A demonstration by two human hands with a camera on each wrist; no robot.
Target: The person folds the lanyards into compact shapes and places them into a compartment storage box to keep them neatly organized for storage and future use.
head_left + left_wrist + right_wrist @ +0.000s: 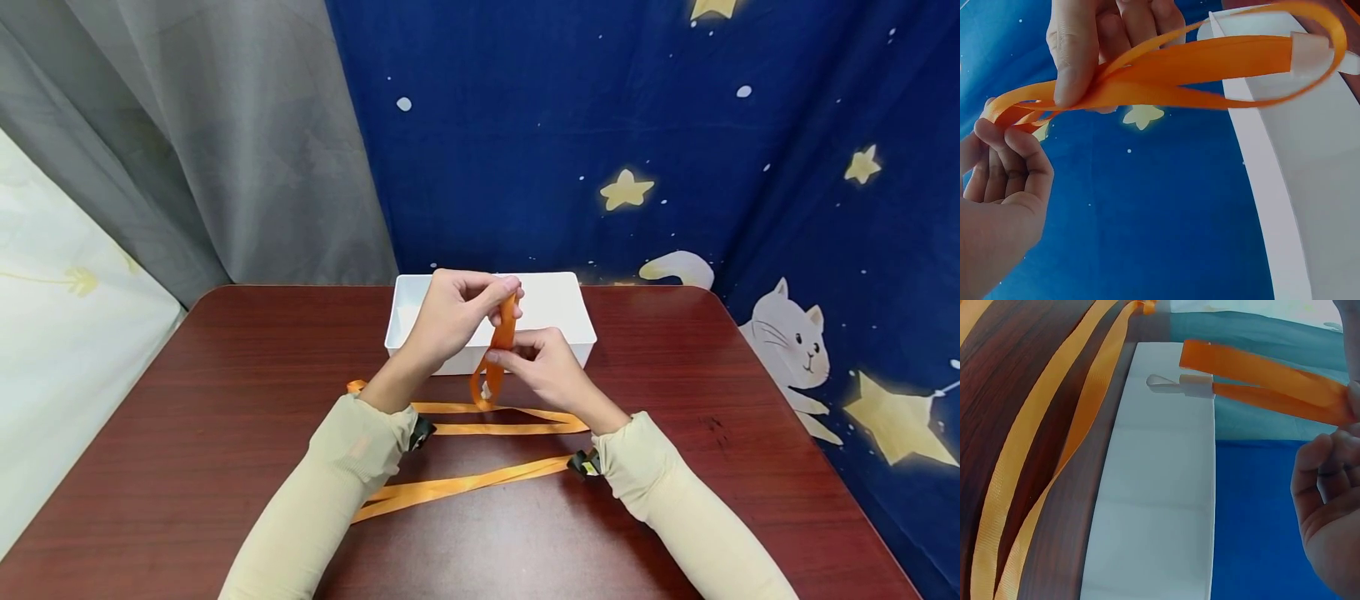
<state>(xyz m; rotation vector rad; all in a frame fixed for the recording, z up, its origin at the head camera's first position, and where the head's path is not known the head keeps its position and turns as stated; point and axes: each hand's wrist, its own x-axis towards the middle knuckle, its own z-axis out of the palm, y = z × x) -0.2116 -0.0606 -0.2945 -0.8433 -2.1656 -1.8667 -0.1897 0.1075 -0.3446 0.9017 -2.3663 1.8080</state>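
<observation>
Above the table, my left hand [453, 312] pinches the upper part of a folded orange lanyard [503, 329] between thumb and fingers. Lower on the same band, my right hand [551, 362] holds it with thumb and fingertips. A loop of the lanyard hangs below the right hand, with a pale clear plastic clip [1179, 383] at its end. In the left wrist view the orange band [1210, 62] spreads into loops between the hands and the clip. Fingers hide part of the folds.
A white rectangular box [457, 363] stands at the table's far edge, behind the hands. More orange lanyard bands [502, 429] lie stretched across the dark red wooden table [247, 400], under and in front of the forearms. Curtains hang beyond the table.
</observation>
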